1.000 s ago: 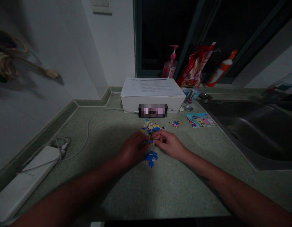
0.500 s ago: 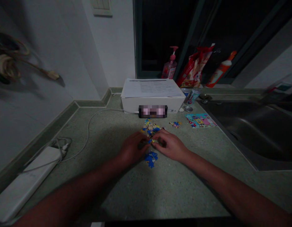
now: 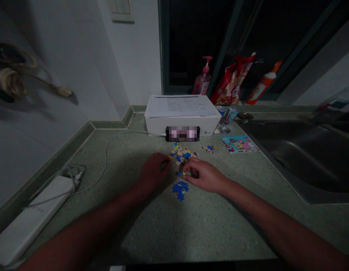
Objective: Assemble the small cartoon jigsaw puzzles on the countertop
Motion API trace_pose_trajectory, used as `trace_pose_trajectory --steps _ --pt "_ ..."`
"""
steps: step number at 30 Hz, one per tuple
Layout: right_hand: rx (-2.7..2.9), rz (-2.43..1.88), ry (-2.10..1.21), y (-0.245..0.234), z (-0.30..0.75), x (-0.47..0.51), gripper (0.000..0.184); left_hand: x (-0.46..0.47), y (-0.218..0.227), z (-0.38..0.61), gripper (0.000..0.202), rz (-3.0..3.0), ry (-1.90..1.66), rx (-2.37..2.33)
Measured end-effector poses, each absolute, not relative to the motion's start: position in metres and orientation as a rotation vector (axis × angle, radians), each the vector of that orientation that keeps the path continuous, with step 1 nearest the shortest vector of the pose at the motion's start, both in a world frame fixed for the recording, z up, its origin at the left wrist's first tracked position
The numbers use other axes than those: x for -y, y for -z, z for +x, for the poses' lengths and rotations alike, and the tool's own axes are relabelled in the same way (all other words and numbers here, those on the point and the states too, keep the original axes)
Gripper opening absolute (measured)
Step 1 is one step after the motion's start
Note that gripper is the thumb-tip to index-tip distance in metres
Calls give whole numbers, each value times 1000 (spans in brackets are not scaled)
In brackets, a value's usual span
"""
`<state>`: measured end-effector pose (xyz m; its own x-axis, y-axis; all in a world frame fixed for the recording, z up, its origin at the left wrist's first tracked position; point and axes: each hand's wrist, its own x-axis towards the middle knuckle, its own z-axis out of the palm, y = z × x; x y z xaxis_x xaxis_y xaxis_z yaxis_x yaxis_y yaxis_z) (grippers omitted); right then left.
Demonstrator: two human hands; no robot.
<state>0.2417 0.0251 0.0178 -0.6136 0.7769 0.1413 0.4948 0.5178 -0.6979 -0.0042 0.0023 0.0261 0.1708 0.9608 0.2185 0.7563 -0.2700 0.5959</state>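
My right hand (image 3: 204, 174) pinches a small blue-and-yellow jigsaw puzzle piece (image 3: 180, 174) between thumb and fingertips, just above the counter. Below it lies a joined patch of mostly blue puzzle pieces (image 3: 180, 189). Beyond the hands is a loose heap of puzzle pieces (image 3: 181, 151) in cream, yellow and blue. My left hand (image 3: 154, 171) is closed, thumb and finger drawn together at the heap's left edge; whatever is between those fingertips is too small to make out. A few more pieces (image 3: 210, 149) sit apart to the right of the heap.
A phone (image 3: 182, 134) on a cable leans against a white box (image 3: 181, 122). Right of it lie a colourful picture card (image 3: 240, 144), a can (image 3: 230, 116) and the sink (image 3: 307, 165). A white power strip (image 3: 41, 210) lies on the left.
My left hand has let go of the piece both hands were at and moved left, away from it. My right hand keeps the piece, now slightly nearer the blue patch.
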Motion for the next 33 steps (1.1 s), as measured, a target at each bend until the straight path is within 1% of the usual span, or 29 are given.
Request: trace_pose_trajectory --steps 6,10,17,20,24,29,33 --pt "2358 -1042 -903 -19 240 -23 7 -8 -33 -4 32 2288 -661 -1647" --pt "2374 -1029 -927 -20 239 -22 9 -6 -33 -3 35 2329 -595 -1618" --pt "2351 -1023 -922 -19 240 -23 9 -6 -26 -6 23 2445 -566 -1547" --pt "2356 -1009 -898 -18 241 -23 9 -7 -26 -5 18 2405 -547 -1608" --pt "2362 -1012 -874 -16 241 -24 9 -6 -30 -5 18 2358 -589 -1696" --pt "2393 -1033 -861 -16 241 -24 10 -7 -30 -8 19 2317 -588 -1680" --pt "2387 -1022 -854 -17 240 -23 10 -11 -26 -8 12 2283 -651 -1651"
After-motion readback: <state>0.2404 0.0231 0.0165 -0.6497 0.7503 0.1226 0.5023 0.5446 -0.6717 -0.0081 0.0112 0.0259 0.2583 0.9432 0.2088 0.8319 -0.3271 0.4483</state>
